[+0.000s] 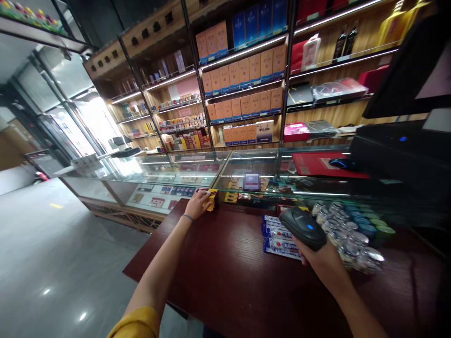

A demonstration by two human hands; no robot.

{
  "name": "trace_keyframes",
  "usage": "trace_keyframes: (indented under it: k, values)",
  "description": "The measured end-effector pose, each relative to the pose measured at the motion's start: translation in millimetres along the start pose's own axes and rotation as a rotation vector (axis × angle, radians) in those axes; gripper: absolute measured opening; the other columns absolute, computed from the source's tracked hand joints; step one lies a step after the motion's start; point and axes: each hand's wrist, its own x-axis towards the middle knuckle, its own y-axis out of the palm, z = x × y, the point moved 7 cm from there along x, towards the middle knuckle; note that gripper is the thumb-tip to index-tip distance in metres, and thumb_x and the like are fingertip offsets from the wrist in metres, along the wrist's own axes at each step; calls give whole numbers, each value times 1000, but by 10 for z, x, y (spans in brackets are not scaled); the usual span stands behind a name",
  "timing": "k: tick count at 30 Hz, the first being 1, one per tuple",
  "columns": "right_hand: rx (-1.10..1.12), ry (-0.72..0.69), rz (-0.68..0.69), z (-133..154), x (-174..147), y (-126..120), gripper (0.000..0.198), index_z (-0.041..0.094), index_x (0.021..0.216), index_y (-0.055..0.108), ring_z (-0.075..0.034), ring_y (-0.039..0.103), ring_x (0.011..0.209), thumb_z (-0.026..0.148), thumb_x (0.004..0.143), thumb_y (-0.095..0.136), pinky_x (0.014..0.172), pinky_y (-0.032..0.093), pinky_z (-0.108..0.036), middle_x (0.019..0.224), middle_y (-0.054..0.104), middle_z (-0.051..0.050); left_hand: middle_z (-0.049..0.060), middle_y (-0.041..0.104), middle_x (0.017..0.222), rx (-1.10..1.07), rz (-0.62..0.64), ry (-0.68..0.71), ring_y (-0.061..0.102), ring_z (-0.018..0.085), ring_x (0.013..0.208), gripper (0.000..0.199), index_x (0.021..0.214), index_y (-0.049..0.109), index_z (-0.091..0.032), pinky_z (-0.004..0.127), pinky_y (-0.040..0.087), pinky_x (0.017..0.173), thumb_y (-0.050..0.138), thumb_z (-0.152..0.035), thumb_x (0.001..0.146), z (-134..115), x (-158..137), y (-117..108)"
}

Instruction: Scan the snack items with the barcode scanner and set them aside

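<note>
At the far left corner of the dark red-brown table, my left hand is closed over a small yellow and dark red box, partly covered by the fingers. My right hand grips a black handheld barcode scanner with a blue light on top. The scanner is held above several blue and white packets lying in a row; it hides their right ends. Right of it stand several small jars with silvery lids, beside others with blue and green lids.
A glass display counter runs behind the table, with a red mat and a computer mouse on it. Black checkout equipment and a monitor stand at right. Wall shelves hold orange boxes and bottles.
</note>
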Motion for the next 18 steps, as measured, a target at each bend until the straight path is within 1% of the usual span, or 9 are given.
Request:
trace_keyframes:
  k: [3, 7, 11, 13, 15, 18]
  values:
    - [15, 7, -5, -10, 5, -7, 38, 22, 100, 65, -17, 51, 39, 50, 74, 68, 43, 44, -30, 47, 56, 5, 9, 60, 126, -5, -15, 22, 57, 26, 118, 48, 141, 56, -28, 42, 46, 108, 60, -39, 94, 9, -12, 31]
    - [38, -20, 6, -30, 19, 2, 32, 23, 94, 64, -16, 50, 39, 49, 76, 67, 44, 44, -30, 47, 54, 5, 9, 59, 125, -33, -15, 5, 57, 26, 120, 50, 140, 56, -30, 43, 45, 110, 64, -37, 91, -13, -5, 8]
    - [46, -71, 6, -70, 53, -28, 32, 22, 97, 63, -16, 51, 39, 48, 78, 67, 44, 45, -29, 49, 57, 4, 8, 62, 123, -2, -18, -4, 57, 28, 121, 52, 140, 56, -31, 46, 39, 115, 65, -40, 90, -80, 2, -65]
    - [38, -82, -2, -104, 81, -66, 33, 21, 99, 63, -16, 52, 40, 47, 79, 68, 44, 45, -29, 47, 56, 5, 9, 62, 127, 12, -39, -13, 55, 29, 124, 55, 143, 53, -31, 48, 38, 116, 66, -39, 90, -120, -3, -100]
    - [47, -68, -22, -144, 113, -121, 32, 21, 96, 62, -16, 53, 40, 47, 78, 69, 44, 45, -28, 48, 55, 4, 11, 59, 134, 9, -76, -31, 53, 31, 129, 56, 144, 52, -31, 49, 40, 115, 64, -39, 90, -171, -8, -124]
    - [87, -31, -44, -176, 155, -210, 33, 22, 89, 61, -16, 53, 39, 50, 76, 72, 42, 44, -28, 49, 56, 4, 13, 55, 141, -12, -144, -26, 50, 32, 133, 50, 142, 55, -27, 49, 41, 114, 60, -40, 94, -336, 5, -121]
